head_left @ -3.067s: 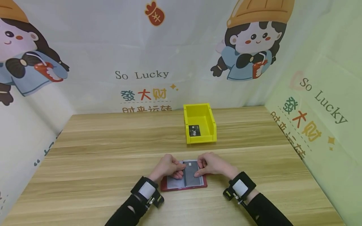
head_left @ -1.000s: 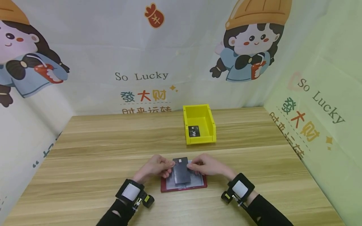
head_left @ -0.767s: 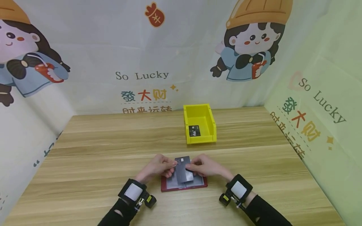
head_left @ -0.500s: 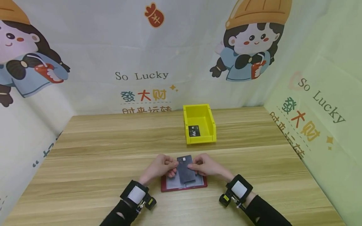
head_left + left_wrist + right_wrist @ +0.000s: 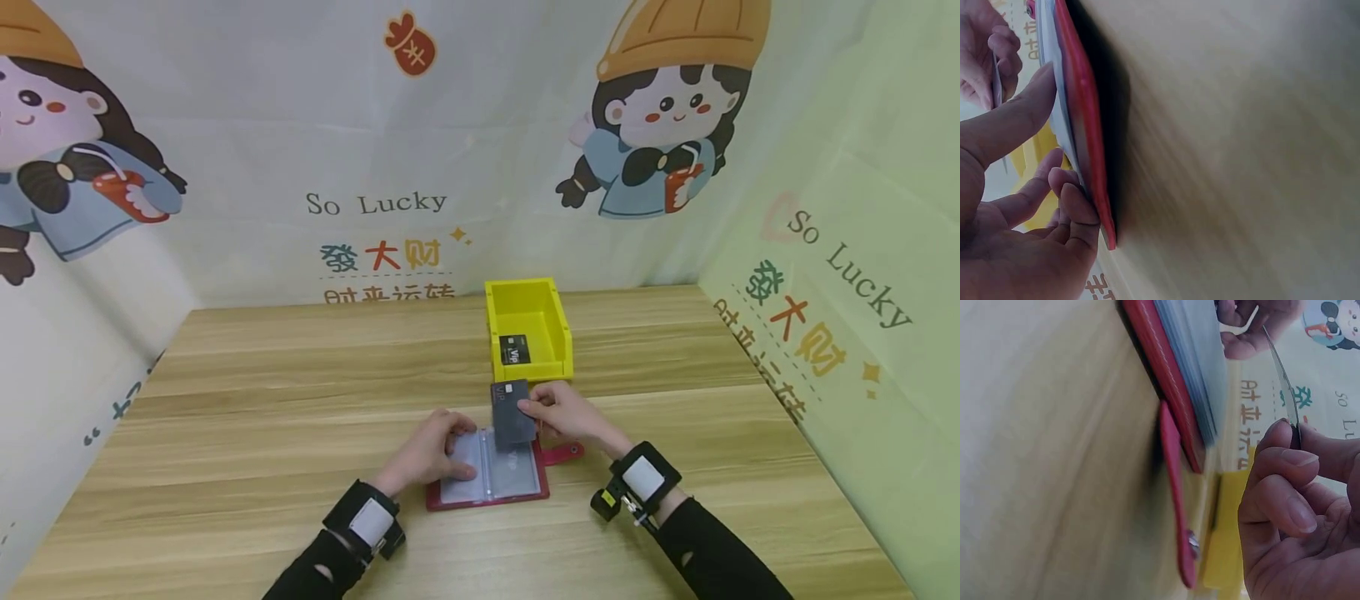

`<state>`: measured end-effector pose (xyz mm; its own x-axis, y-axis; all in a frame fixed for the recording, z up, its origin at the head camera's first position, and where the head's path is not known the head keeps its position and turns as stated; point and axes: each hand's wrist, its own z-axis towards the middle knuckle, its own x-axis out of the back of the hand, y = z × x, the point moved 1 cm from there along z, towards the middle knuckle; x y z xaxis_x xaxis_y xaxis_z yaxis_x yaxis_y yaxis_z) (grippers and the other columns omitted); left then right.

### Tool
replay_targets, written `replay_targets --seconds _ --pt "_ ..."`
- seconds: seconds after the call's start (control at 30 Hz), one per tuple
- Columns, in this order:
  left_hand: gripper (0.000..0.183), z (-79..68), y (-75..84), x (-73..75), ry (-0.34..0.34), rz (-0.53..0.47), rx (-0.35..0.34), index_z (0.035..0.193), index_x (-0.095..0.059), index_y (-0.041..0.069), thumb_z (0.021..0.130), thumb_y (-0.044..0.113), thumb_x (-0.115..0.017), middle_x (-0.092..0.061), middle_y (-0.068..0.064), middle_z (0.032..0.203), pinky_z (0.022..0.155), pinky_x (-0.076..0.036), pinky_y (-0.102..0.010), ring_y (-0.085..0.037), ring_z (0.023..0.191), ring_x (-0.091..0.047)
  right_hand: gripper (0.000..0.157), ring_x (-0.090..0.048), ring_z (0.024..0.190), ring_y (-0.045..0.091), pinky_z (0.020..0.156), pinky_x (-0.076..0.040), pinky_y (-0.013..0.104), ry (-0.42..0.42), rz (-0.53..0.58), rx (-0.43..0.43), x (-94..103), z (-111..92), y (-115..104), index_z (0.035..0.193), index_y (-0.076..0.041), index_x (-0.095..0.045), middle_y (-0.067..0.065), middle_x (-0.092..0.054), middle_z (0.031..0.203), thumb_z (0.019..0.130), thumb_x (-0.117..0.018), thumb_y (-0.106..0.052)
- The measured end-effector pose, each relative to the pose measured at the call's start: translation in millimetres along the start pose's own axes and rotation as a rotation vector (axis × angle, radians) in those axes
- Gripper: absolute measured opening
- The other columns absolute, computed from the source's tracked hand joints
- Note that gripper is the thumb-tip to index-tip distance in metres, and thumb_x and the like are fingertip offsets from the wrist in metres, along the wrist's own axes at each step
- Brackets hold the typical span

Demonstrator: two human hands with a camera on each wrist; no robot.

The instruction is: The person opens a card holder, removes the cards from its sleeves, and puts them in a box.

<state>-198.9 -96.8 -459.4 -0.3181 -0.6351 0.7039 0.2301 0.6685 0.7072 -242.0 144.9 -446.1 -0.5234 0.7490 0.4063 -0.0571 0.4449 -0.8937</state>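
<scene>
A dark grey VIP card (image 5: 513,412) is pinched between the thumb and fingers of my right hand (image 5: 566,410), raised above the far right part of an open red card holder (image 5: 487,501). In the right wrist view the card (image 5: 1284,381) shows edge-on. My left hand (image 5: 431,454) holds the card holder at its left side. Its thumb (image 5: 1032,103) lies on the clear sleeve pages, and curled fingers touch the holder's edge in the left wrist view. The holder's strap (image 5: 562,453) with a metal snap sticks out to the right.
Just beyond the card stands a yellow bin (image 5: 534,372) with a black VIP card (image 5: 514,349) inside. The wooden table (image 5: 300,383) is bounded by printed cloth (image 5: 262,150) at the back and sides.
My left hand has let go of the grey card and moved down onto the card holder. The right hand has carried the card forward and right, toward the bin, uncovering the strap.
</scene>
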Motion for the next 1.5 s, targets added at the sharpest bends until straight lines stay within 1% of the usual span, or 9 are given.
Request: replay_targets --seconds 0.2,0.37,0.6,0.77,0.93,1.1,1.27,1.37,1.5 --pt "0.057 2.0 1.6 -1.1 -0.018 -0.006 0.036 0.122 -0.062 0.0 0.072 0.007 -0.089 -0.054 -0.01 0.107 0.076 -0.04 -0.028 -0.019 0.091 -0.047 0.028 -0.037 0.047 0.008 0.047 -0.028 0.021 0.06 -0.029 -0.011 15.4 5.6 -9.8 0.083 -0.003 -0.055 -0.002 -0.049 0.061 0.105 -0.052 -0.021" --pt "0.057 2.3 1.6 -1.3 -0.022 -0.01 0.034 0.121 -0.061 -0.001 0.072 0.006 -0.089 -0.053 -0.011 0.109 0.079 -0.041 -0.029 -0.02 0.093 -0.048 0.03 -0.035 0.047 0.008 0.047 -0.028 0.021 0.122 -0.038 -0.01 29.5 13.3 -17.0 0.081 -0.004 -0.053 -0.002 -0.052 0.062 0.106 -0.051 -0.02" --pt "0.055 3.3 -0.3 -1.3 -0.032 -0.021 0.058 0.122 -0.061 0.0 0.074 0.006 -0.088 -0.053 -0.011 0.112 0.08 -0.041 -0.031 -0.021 0.095 -0.048 0.029 -0.041 0.054 0.01 0.052 -0.034 0.023 0.245 -0.188 -0.007 45.0 31.0 -28.6 0.081 -0.004 -0.052 -0.002 -0.05 0.063 0.106 -0.051 -0.019" --pt "0.055 3.2 -0.6 -1.0 -0.036 -0.014 0.055 0.122 -0.061 0.002 0.074 0.007 -0.088 -0.053 -0.011 0.113 0.084 -0.043 -0.035 -0.021 0.097 -0.049 0.03 -0.039 0.051 0.01 0.05 -0.03 0.024 0.279 -0.285 -0.04 52.5 41.5 -38.3 0.083 -0.004 -0.052 -0.003 -0.043 0.059 0.107 -0.049 -0.022" --pt "0.055 2.6 -0.6 -0.6 -0.042 -0.014 0.05 0.122 -0.061 0.002 0.074 0.006 -0.087 -0.052 -0.011 0.111 0.083 -0.043 -0.034 -0.021 0.096 -0.048 0.033 -0.034 0.05 0.01 0.049 -0.027 0.024 0.309 -0.383 -0.083 53.6 51.6 -44.7 0.079 -0.006 -0.051 -0.004 -0.036 0.058 0.107 -0.049 -0.024" --pt "0.054 2.2 -0.9 -0.7 -0.05 -0.026 0.052 0.122 -0.061 0.002 0.075 0.005 -0.087 -0.052 -0.011 0.111 0.084 -0.043 -0.035 -0.022 0.097 -0.048 0.036 -0.036 0.052 0.012 0.051 -0.028 0.024 0.327 -0.461 -0.177 53.1 66.1 -49.6 0.075 -0.008 -0.047 -0.001 -0.035 0.061 0.107 -0.048 -0.025" --pt "0.055 3.7 -1.7 -1.9 -0.046 -0.033 0.054 0.123 -0.061 0.002 0.074 0.005 -0.087 -0.051 -0.011 0.113 0.085 -0.043 -0.036 -0.022 0.098 -0.049 0.034 -0.038 0.054 0.014 0.052 -0.029 0.024 0.292 -0.545 -0.226 52.7 80.4 -52.2 0.077 -0.006 -0.05 0.001 -0.036 0.064 0.107 -0.048 -0.022" --pt "0.057 3.8 -2.5 -1.9 -0.038 -0.03 0.058 0.123 -0.061 0.002 0.073 0.006 -0.088 -0.051 -0.012 0.114 0.086 -0.044 -0.036 -0.022 0.098 -0.049 0.032 -0.036 0.053 0.013 0.051 -0.029 0.023 0.262 -0.574 -0.245 50.6 90.2 -50.2 0.081 -0.003 -0.054 0.001 -0.035 0.064 0.107 -0.048 -0.021" --pt "0.057 4.7 -2.8 -2.9 -0.046 -0.038 0.065 0.124 -0.061 0.002 0.074 0.006 -0.088 -0.051 -0.012 0.115 0.086 -0.044 -0.036 -0.023 0.099 -0.049 0.028 -0.04 0.057 0.015 0.053 -0.031 0.024 0.251 -0.612 -0.269 46.6 100.2 -43.7 0.097 0.002 -0.061 0.004 -0.041 0.07 0.107 -0.048 -0.02"
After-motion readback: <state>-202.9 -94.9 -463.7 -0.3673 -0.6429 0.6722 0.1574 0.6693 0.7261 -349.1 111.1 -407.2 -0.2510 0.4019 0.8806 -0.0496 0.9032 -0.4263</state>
